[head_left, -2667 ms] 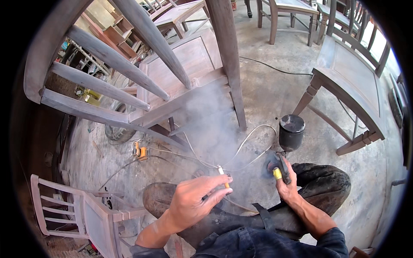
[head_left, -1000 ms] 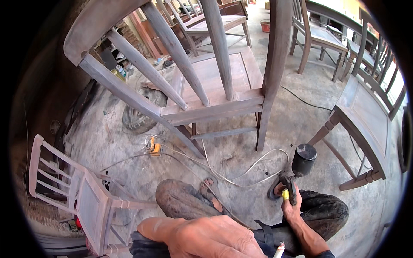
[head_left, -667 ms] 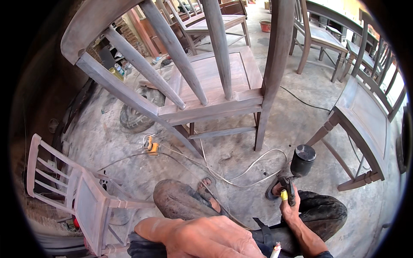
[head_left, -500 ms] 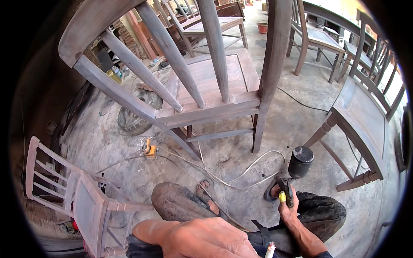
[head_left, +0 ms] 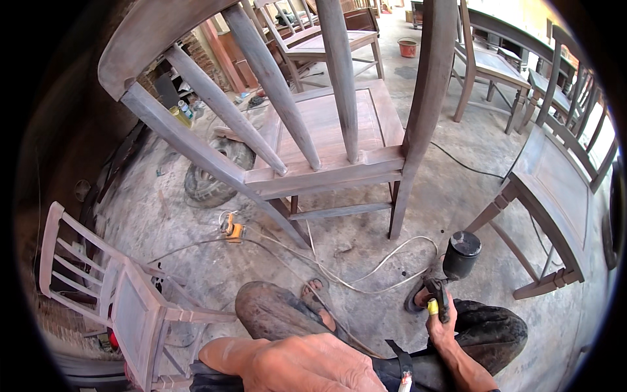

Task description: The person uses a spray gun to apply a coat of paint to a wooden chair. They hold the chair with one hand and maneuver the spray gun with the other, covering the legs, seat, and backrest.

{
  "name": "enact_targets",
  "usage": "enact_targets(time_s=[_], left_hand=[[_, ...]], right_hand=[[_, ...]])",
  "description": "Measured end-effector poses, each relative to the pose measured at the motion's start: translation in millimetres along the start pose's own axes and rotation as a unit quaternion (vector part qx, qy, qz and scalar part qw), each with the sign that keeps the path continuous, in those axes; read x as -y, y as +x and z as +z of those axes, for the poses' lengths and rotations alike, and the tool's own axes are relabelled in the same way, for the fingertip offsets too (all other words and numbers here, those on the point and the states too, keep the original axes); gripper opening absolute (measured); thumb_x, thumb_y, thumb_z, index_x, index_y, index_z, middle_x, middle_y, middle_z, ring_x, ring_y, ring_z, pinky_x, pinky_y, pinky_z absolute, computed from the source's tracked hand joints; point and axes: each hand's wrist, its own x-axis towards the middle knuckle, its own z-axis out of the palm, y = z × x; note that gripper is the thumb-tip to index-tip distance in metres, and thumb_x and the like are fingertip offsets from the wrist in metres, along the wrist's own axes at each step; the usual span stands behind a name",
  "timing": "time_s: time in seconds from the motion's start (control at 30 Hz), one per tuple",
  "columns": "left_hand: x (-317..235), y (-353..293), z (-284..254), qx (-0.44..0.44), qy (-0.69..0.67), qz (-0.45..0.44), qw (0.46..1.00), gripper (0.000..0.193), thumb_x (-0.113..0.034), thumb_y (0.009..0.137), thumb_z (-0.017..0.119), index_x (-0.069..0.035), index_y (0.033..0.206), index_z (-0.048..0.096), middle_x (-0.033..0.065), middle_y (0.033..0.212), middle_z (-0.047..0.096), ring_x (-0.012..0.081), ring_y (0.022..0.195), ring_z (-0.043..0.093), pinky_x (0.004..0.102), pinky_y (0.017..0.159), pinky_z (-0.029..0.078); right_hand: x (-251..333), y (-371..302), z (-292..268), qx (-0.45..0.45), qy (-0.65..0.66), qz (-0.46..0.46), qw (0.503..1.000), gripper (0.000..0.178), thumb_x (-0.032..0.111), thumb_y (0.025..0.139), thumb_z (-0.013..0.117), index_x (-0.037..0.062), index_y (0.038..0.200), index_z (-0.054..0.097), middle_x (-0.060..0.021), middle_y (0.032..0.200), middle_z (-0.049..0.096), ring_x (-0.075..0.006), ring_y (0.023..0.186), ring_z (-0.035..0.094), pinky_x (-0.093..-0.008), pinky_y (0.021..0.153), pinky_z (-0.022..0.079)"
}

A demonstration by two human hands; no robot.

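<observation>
My right hand point(head_left: 442, 332) is closed around the handle of a dark spray gun point(head_left: 439, 295), near my right knee. A yellow wrap covers one of its digits, and a black cylindrical cup point(head_left: 462, 253) sits at the gun's far end. Close to the camera, my left hand point(head_left: 307, 366) shows its back and bent knuckles; its fingertips are cut off by the lower edge. Just beside it a cigarette point(head_left: 406, 381) with an ashy tip points upward; whether the fingers grip it is hidden. In front stands a greyish wooden chair point(head_left: 326, 175), its slatted back toward me.
Smaller-looking chair point(head_left: 137, 297) at left, another chair point(head_left: 552, 170) at right, more behind. A tyre point(head_left: 219, 179) lies beyond the front chair's left side. Cables point(head_left: 366, 287) and an orange power tool point(head_left: 232, 228) lie on the concrete floor. A red bucket point(head_left: 407, 48) stands far back.
The view has shifted slightly, so the chairs and floor sit a little lower and further right. My right hand still grips the spray gun, and the left hand stays close to the camera.
</observation>
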Motion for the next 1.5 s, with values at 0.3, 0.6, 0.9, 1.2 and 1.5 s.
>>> enact_targets(time_s=[0.3,0.6,0.9,1.2,1.5], left_hand=[[-1,-9,10,-0.102,0.084,-0.043,0.99,0.071,-0.052,0.097,0.064,0.018,0.099,0.068,0.0286,0.088,0.071,0.0384,0.073,0.072,0.0445,0.063,0.058],[-3,-28,-19,-0.08,0.455,-0.172,0.87,0.034,-0.009,0.087,0.078,0.004,0.117,0.067,0.0194,0.112,0.074,0.0307,0.087,0.074,0.0363,0.074,0.059],[-21,-10,0,-0.127,0.195,-0.252,0.939,0.055,-0.041,0.096,0.071,0.011,0.111,0.068,0.026,0.099,0.074,0.039,0.088,0.075,0.0429,0.078,0.06],[-11,-2,6,-0.02,0.073,-0.102,0.992,0.053,-0.03,0.097,0.067,0.019,0.117,0.063,0.0318,0.106,0.07,0.039,0.088,0.073,0.0443,0.074,0.059],[-9,-14,6,-0.007,0.04,-0.082,0.996,0.037,-0.013,0.104,0.05,0.021,0.113,0.06,0.0348,0.106,0.066,0.0465,0.087,0.07,0.05,0.072,0.056]], right_hand=[[-5,-1,-1,0.017,0.016,0.003,1.0,0.03,0.009,0.102,0.057,-0.0041,0.129,0.056,-0.0068,0.102,0.062,-0.0152,0.09,0.056,-0.0313,0.084,0.047],[-12,0,-1,0.024,0.029,-0.021,0.999,0.033,0.006,0.101,0.057,-0.0043,0.132,0.055,-0.0067,0.101,0.062,-0.0145,0.092,0.056,-0.0301,0.085,0.047],[-17,-3,2,0.003,-0.037,-0.038,0.999,0.032,0.019,0.105,0.057,-0.0032,0.129,0.056,-0.0056,0.098,0.063,-0.0145,0.088,0.058,-0.0306,0.083,0.048],[-8,-3,2,0.013,-0.023,-0.027,0.999,0.033,0.018,0.105,0.057,-0.0028,0.13,0.056,-0.005,0.098,0.063,-0.0142,0.088,0.057,-0.0302,0.082,0.048],[-2,0,3,0.017,-0.01,-0.021,1.0,0.034,0.018,0.104,0.058,-0.0034,0.131,0.057,-0.0059,0.099,0.063,-0.0151,0.088,0.058,-0.0305,0.082,0.048]])
